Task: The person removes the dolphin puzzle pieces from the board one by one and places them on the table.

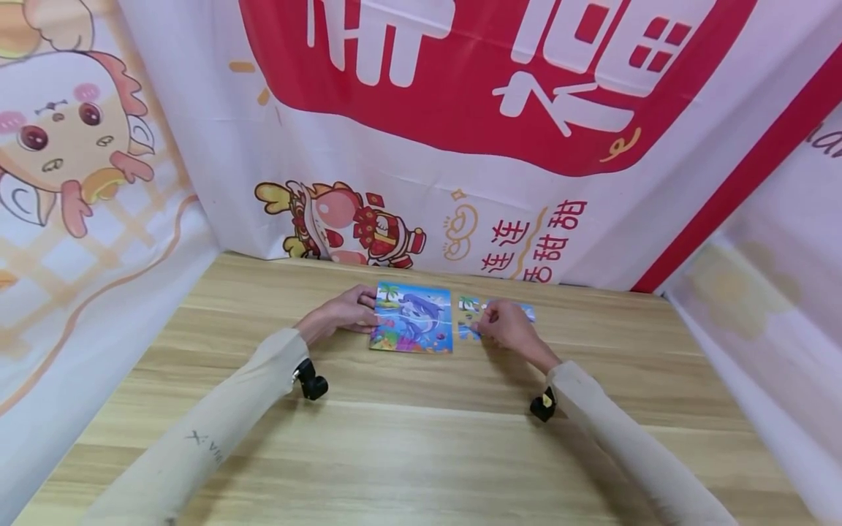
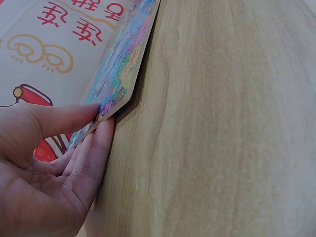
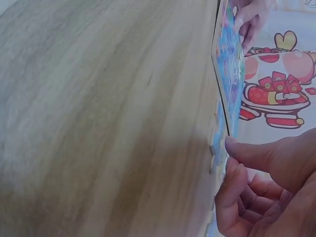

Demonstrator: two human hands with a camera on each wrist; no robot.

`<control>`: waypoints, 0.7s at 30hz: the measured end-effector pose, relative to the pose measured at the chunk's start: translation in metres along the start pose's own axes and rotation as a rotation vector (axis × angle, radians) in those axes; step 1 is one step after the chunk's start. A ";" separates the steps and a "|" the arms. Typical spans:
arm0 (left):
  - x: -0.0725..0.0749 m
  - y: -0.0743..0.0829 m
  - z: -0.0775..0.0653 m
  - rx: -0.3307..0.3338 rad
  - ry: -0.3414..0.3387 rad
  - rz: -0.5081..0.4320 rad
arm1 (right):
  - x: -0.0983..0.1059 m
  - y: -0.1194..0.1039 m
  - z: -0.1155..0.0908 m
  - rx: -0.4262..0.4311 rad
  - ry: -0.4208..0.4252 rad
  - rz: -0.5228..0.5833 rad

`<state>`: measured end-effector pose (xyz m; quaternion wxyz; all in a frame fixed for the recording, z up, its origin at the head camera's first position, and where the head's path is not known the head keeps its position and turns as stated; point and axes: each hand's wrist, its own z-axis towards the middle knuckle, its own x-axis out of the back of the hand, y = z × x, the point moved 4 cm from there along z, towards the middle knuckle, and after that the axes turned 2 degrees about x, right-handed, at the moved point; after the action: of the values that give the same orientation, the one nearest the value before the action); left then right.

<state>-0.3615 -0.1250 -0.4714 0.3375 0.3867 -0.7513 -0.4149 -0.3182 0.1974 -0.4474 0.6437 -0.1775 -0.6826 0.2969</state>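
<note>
A square picture board with two dolphins, a palm and sea plants lies towards the back of the wooden table. My left hand grips its left edge. In the left wrist view, the thumb is on the printed face and the fingers are under the edge. Right of the board are several loose jigsaw pieces in similar colours. Over them, my right hand pinches a jigsaw piece between thumb and forefinger; the fingers hide most of it. The right wrist view shows pieces beside the board's edge.
The light wood table extends towards me. A white cloth backdrop with red lettering and cartoon prints hangs right behind the board. Printed cloth walls stand at the left and right sides. A small black camera sits on each wrist.
</note>
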 end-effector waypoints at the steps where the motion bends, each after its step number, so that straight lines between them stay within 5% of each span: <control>1: 0.000 0.000 -0.001 -0.001 -0.002 0.002 | 0.001 -0.001 0.000 0.010 0.014 -0.011; 11: 0.006 -0.005 -0.002 -0.001 0.017 -0.009 | -0.010 -0.012 0.011 0.084 0.013 -0.004; 21: 0.002 -0.001 0.002 -0.023 0.012 -0.011 | -0.024 -0.049 0.023 0.147 -0.036 -0.053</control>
<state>-0.3645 -0.1264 -0.4726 0.3442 0.3891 -0.7424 -0.4231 -0.3312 0.1411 -0.4341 0.6502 -0.1065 -0.6750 0.3322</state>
